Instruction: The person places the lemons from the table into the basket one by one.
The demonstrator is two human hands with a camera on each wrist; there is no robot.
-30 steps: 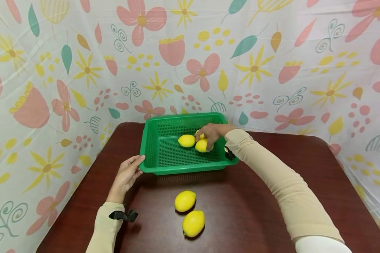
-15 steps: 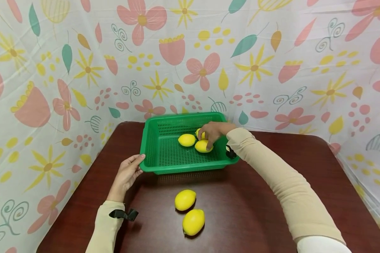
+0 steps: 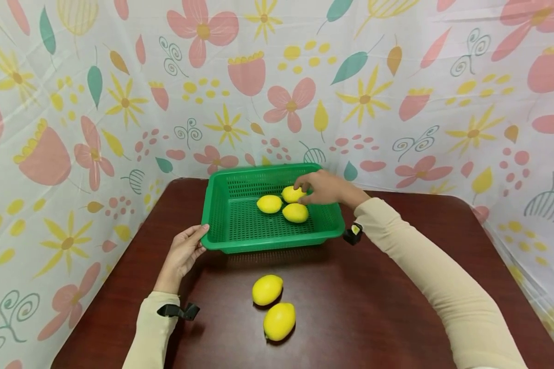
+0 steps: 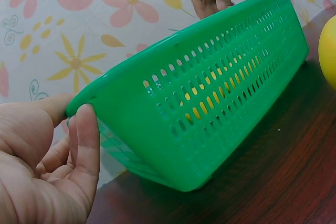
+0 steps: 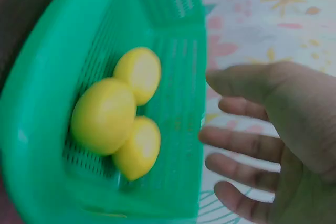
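Observation:
Three yellow lemons lie together in the right half of a green plastic basket (image 3: pixel 249 246): a left lemon (image 3: pixel 269 204), a front lemon (image 3: pixel 295 213) and a back lemon (image 3: pixel 292 194). My left hand (image 3: pixel 182 254) pinches the basket's front left corner, thumb on the rim and fingers beneath it, as the left wrist view also shows. Above the lemons hovers my right hand (image 3: pixel 325 187), fingers loosely spread and holding nothing; it partly covers the back lemon in the head view. In the right wrist view its fingers (image 5: pixel 241 142) are apart from the lemons.
Two more lemons, one farther (image 3: pixel 267 290) and one nearer (image 3: pixel 279 322), lie on the dark wooden table (image 3: pixel 374 287) in front of the basket. A flower-printed curtain (image 3: pixel 277 92) hangs behind and along both sides of the table.
My right hand has let go of the front lemon and lifted up and to the right, its fingers spreading. My left hand keeps its hold on the basket corner.

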